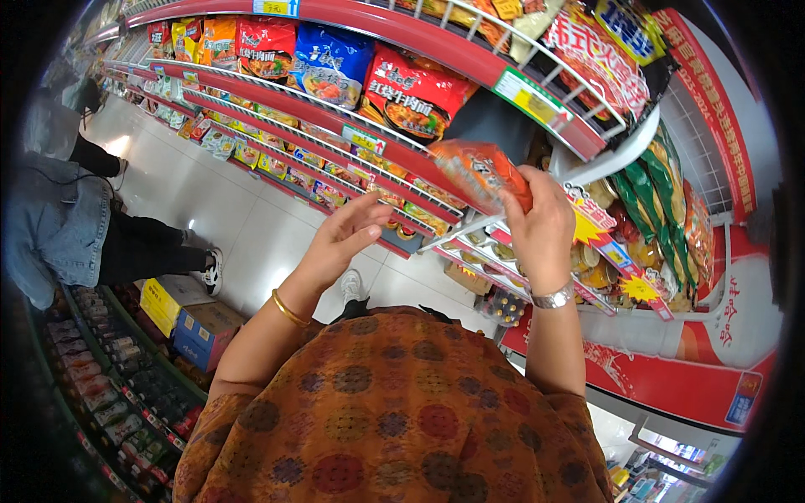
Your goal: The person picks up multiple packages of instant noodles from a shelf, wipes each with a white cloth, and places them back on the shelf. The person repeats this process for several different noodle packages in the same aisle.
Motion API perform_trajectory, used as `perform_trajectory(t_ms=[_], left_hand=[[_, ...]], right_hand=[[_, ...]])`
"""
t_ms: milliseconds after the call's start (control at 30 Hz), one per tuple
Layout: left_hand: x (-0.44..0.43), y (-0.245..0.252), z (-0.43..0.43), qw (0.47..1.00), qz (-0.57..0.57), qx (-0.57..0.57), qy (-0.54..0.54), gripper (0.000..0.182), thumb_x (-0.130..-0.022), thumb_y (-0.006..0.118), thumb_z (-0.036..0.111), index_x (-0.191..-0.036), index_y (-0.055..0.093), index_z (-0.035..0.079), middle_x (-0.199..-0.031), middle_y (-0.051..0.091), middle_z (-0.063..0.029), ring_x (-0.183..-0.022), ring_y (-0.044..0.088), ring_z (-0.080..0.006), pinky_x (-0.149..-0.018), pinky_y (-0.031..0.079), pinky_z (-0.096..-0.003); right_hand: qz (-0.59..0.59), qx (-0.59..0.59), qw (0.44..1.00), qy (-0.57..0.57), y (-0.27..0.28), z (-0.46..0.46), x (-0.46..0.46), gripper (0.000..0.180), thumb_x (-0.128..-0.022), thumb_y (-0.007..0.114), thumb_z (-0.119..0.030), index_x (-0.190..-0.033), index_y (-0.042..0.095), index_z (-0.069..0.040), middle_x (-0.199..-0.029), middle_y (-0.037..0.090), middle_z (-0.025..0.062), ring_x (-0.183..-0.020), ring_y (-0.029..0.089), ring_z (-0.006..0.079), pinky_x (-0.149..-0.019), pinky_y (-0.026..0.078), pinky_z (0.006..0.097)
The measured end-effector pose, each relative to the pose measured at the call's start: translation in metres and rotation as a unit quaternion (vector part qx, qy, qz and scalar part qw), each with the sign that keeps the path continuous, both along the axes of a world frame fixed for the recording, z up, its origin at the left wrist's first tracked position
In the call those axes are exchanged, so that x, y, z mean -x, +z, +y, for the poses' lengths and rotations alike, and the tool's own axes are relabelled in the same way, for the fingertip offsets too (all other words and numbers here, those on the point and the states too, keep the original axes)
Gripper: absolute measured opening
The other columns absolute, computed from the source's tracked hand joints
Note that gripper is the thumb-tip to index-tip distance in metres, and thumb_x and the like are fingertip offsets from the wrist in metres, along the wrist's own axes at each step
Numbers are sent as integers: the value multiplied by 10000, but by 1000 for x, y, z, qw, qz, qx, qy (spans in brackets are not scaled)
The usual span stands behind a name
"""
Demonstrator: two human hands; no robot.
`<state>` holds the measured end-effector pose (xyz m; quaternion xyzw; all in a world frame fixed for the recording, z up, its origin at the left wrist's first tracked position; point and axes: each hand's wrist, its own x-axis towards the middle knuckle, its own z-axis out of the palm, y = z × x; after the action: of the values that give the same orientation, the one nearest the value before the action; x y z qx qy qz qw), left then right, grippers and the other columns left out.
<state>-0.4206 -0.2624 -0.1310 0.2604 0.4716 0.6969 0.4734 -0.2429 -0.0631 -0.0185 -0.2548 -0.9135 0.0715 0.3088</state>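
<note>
My right hand (542,214), with a silver watch or bracelet at the wrist, grips the edge of an orange-red plastic food packet (483,173). The packet is tilted in front of the end of a red-edged shelf. To its left, my left hand (352,232) is raised with fingers apart and holds nothing; a gold bangle circles that wrist. Just behind the packet, a red instant noodle packet (415,94) stands on the shelf, with a blue noodle packet (331,66) beside it. A dark gap lies right of the red packet.
Lower shelves (314,148) hold many packets. At right, a wire rack holds green packets (660,201) and jars. People in dark trousers (151,248) stand at left, near cardboard boxes (204,333) and shelves of bottles (94,383). A tiled floor (251,220) lies between.
</note>
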Motion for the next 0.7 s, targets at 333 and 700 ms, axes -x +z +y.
perform_trajectory(t_ms=[333,700], left_hand=[[70,-23,-44,995,-27,89,28,477,-925,597,151,-1339,432,-19,-1192,596,-126,-1088,581,-220,-961,439,-343],[118,-36,-62,993,-27,110,46,444,-922,602,187,-1308,472,9,-1158,617,-116,-1031,596,-209,-930,455,-344]], right_hand=[[-114,-99,947,-283,-22,61,74,260,-847,642,-264,-986,630,-45,-868,657,170,-762,630,369,-656,500,460],[-58,-244,955,-158,-65,191,122,270,-860,545,-292,-949,647,-59,-858,657,177,-763,625,368,-647,483,467]])
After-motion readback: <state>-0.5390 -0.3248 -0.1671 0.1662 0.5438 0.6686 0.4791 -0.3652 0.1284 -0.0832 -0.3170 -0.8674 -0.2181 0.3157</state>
